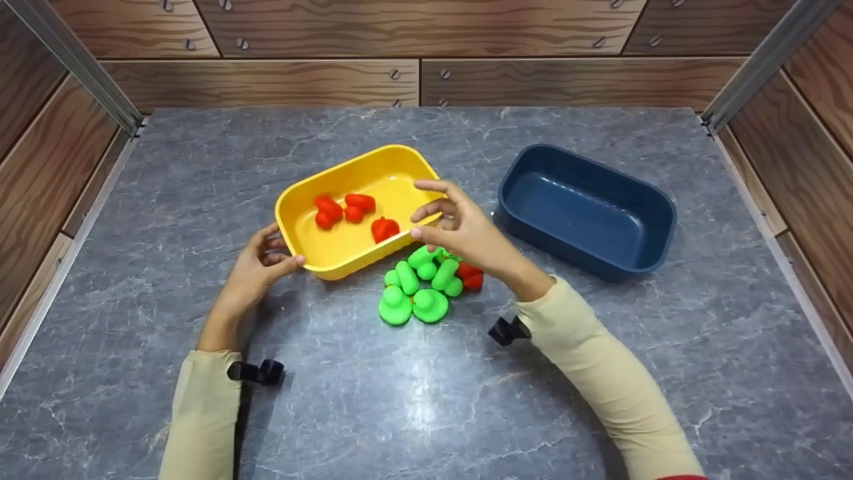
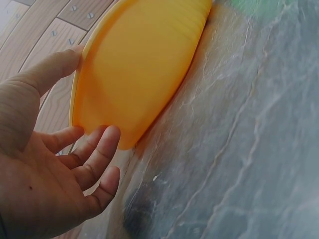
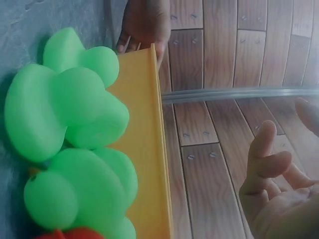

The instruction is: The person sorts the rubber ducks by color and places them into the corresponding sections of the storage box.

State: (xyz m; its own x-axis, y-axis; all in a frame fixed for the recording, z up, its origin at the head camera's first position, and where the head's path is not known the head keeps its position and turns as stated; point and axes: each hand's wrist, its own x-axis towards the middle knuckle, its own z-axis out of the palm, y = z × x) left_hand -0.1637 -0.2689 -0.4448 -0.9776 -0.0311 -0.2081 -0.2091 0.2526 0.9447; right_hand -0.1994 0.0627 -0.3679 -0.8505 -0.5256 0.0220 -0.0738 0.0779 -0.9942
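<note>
My left hand holds the near-left corner of a yellow tub, thumb and fingers spread on its outer wall and rim; the left wrist view shows them touching the tub. Inside it lie red toy ducks, somewhat blurred. Over the tub's right end hovers my right hand, fingers loosely bent and nothing between them. Below that hand, a cluster of green toy ducks sits on the table against the tub's near side. A red toy duck rests at the cluster's right, partly hidden by the hand.
A dark blue tub stands to the right, angled away from the yellow one. The grey marbled tabletop is bounded by wood-patterned walls at the back and both sides.
</note>
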